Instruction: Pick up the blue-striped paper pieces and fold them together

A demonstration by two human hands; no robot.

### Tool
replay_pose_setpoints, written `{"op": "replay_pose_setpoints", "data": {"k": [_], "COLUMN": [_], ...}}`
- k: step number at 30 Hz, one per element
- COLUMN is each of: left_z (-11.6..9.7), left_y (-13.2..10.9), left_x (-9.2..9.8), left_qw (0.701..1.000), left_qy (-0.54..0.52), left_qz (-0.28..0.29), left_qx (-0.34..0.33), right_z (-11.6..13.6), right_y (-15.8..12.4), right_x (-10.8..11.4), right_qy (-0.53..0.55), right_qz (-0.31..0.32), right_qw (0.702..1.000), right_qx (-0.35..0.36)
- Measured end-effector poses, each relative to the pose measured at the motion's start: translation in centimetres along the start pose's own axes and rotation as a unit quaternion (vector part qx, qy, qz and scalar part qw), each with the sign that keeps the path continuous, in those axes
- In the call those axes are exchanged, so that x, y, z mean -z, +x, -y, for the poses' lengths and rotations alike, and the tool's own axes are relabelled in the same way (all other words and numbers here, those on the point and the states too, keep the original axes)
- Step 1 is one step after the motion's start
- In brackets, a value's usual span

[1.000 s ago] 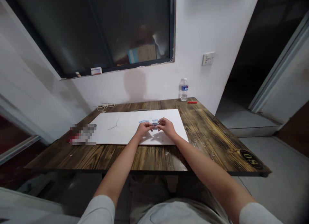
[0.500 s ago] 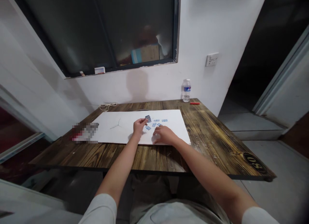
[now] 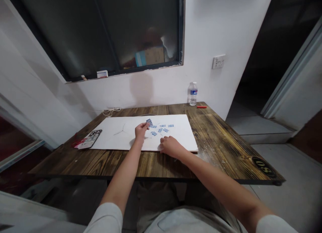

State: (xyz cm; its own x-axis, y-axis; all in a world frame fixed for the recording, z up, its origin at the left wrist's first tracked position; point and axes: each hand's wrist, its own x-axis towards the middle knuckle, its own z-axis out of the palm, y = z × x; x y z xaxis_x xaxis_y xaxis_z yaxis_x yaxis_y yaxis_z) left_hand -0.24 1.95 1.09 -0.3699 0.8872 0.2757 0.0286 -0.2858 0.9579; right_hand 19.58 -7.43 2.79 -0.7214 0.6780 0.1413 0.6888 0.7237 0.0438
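Observation:
My left hand (image 3: 141, 130) pinches a small stack of blue-and-white printed paper cards (image 3: 149, 122) between thumb and fingers, above the white sheet (image 3: 113, 140). Several loose cards of the same kind (image 3: 160, 130) lie scattered on the sheet, just right of that hand. My right hand (image 3: 171, 147) rests on the sheet's front right part, fingers curled down, with nothing visible in it. It is nearest the loose card (image 3: 154, 133) and others a little farther back.
The sheet lies on a dark burnt-wood table (image 3: 62, 161). A patterned phone (image 3: 91, 139) with something red (image 3: 78, 143) sits at its left end. A water bottle (image 3: 193, 94), a red stick (image 3: 201, 107) and a white cord (image 3: 111, 111) lie along the back. The wall stands behind.
My hands have come apart from holding the cards together at the middle. Cards now lie spread on the sheet, and my right hand has moved down and right.

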Motion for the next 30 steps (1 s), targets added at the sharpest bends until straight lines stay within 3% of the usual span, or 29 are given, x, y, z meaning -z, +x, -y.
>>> {"op": "replay_pose_setpoints", "data": {"k": [12, 17, 23, 30], "left_z": [0.8, 0.5, 0.1, 0.0], "left_y": [0.5, 0.3, -0.3, -0.5], "left_x": [0.0, -0.2, -0.3, -0.5], "left_qw": [1.0, 1.0, 0.999, 0.997], "left_qy": [-0.001, 0.004, 0.004, 0.008], "left_qz": [0.012, 0.022, 0.042, 0.074], "left_qx": [0.005, 0.012, 0.006, 0.01], "right_z": [0.1, -0.7, -3.3, -5.8], "right_y": [-1.2, -1.2, 1.8, 6.3], "right_x": [-1.7, -0.8, 1.1, 0.5], "right_qy": [-0.017, 0.11, 0.349, 0.489], "right_qz": [-0.042, -0.068, -0.158, -0.233], "right_qw": [0.998, 0.991, 0.924, 0.828], "right_qx": [0.049, 0.033, -0.017, -0.145]}}
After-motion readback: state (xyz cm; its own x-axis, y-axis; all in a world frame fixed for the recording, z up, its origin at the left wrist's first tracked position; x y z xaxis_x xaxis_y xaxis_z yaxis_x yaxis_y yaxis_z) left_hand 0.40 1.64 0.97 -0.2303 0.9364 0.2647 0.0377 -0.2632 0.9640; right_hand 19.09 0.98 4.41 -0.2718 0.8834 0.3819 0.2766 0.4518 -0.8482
